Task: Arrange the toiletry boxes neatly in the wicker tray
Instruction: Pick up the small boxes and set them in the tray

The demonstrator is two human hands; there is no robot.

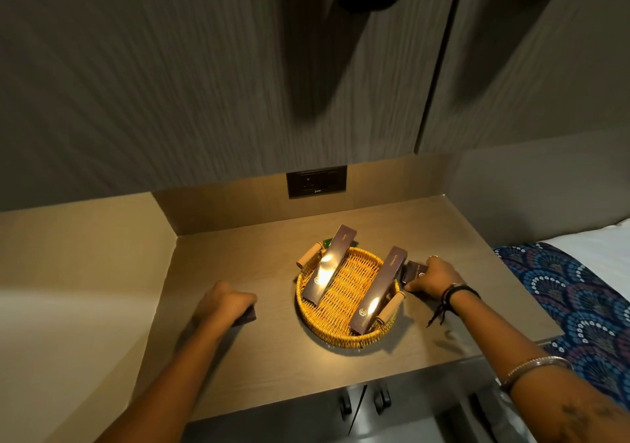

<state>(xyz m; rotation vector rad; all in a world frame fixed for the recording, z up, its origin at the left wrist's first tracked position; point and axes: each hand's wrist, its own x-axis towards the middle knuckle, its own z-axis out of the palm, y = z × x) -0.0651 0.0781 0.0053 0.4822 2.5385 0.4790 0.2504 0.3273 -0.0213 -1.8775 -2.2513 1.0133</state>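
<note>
A round wicker tray point(341, 301) with leather-wrapped handles stands in the middle of the wooden counter. Two long dark purple toiletry boxes lean in it: one point(329, 265) against the far left rim, the other point(380, 291) along the right side over the near handle. My right hand point(434, 277) rests just right of the tray, fingers closed on a small dark box point(416, 272) lying on the counter. My left hand point(223, 301) is left of the tray, curled over another small dark box point(248, 316), most of it hidden under the fingers.
A green item point(89, 242) peeks out behind the tray's far handle. A black socket plate point(317, 181) sits on the back wall. Walls close the counter point(272, 357) at the left and back. A patterned bedspread point(579, 306) lies to the right; cabinet doors hang overhead.
</note>
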